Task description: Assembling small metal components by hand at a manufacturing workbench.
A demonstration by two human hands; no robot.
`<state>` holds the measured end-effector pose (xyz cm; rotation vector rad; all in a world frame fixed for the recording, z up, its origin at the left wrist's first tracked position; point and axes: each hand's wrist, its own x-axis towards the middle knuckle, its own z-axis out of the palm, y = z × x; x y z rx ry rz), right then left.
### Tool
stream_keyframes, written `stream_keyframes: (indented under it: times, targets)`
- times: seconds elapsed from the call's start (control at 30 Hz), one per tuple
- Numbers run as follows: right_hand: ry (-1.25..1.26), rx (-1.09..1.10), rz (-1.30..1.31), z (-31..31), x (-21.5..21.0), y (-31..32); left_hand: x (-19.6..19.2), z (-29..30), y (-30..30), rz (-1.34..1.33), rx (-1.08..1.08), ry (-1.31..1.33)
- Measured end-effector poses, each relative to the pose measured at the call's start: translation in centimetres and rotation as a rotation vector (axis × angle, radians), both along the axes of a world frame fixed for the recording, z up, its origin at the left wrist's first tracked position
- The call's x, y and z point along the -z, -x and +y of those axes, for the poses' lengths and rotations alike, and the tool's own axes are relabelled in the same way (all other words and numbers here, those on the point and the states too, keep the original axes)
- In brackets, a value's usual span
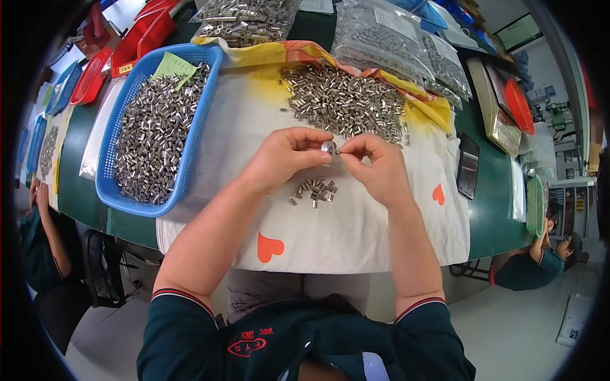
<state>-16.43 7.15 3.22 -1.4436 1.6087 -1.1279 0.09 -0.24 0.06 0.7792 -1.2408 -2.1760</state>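
Observation:
Between the thumb and fingers of my left hand (283, 157) is a small round silver metal ring (328, 147). My right hand (380, 168) is closed in a pinch close beside the ring; a tiny dark tip shows at its fingertips, too small to name. Both hands are above a white cloth (343, 238) with orange hearts. Just below them lies a small loose group of short metal cylinders (316, 189). Beyond the hands spreads a large heap of similar cylinders (346, 98).
A blue plastic basket (104, 166) full of metal pieces, with a green paper slip (173, 68), stands at left. Clear bags of metal parts (381, 41) lie at the back. A dark phone-like case (468, 166) rests at right. Other people sit at both sides.

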Motion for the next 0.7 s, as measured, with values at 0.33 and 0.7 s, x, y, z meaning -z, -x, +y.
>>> stream_keyframes:
  times: [0.33, 0.7]
  targets:
    - [0.257, -0.018, 0.528, 0.5, 0.1, -1.4, 0.0, 0.4, 0.3, -0.081, 0.043, 0.126]
    - [-0.119, -0.067, 0.073, 0.2, -0.5, 0.5, -0.1, 0.4, 0.2, -0.126, 0.121, 0.157]
